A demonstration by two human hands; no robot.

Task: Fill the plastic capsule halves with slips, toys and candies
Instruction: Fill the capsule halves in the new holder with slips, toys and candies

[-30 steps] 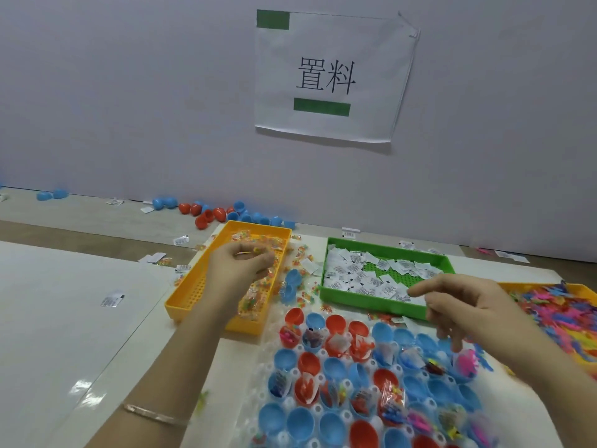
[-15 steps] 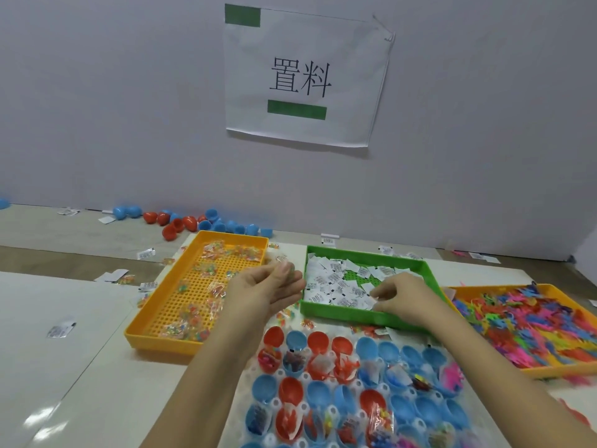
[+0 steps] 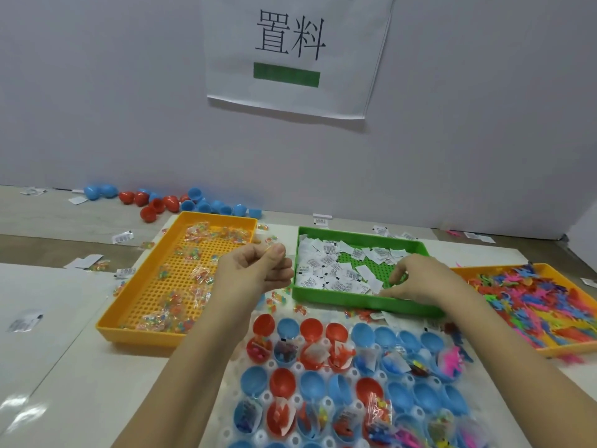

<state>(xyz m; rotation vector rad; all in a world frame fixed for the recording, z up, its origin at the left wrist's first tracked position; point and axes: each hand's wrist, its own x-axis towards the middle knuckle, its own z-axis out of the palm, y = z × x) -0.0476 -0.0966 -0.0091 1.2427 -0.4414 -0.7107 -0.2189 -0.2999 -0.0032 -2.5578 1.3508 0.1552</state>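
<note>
Pinching slips [image 3: 326,270] in green tray [image 3: 365,301], right hand [image 3: 423,281]; left hand [image 3: 258,273] curled, contents unclear.

Left of the green tray [image 3: 355,302] the candy tray [image 3: 135,334] sits near; loose candies [image 3: 274,295] litter the narrow strip of surface [image 3: 80,367] between them, and the curled left hand [image 3: 258,270] hangs over it. The right hand [image 3: 420,279] blocks the green tray's near right corner; its far left part lies open from above. Right of it the toy tray [image 3: 568,350] stands close. In front, capsule halves [image 3: 323,383] crowd up almost to its front wall. Behind it a band with stray slips [image 3: 381,230] runs to the wall [image 3: 129,108], loose capsules [image 3: 161,202] behind-left. Far left, beyond the candy tray, broad room
</note>
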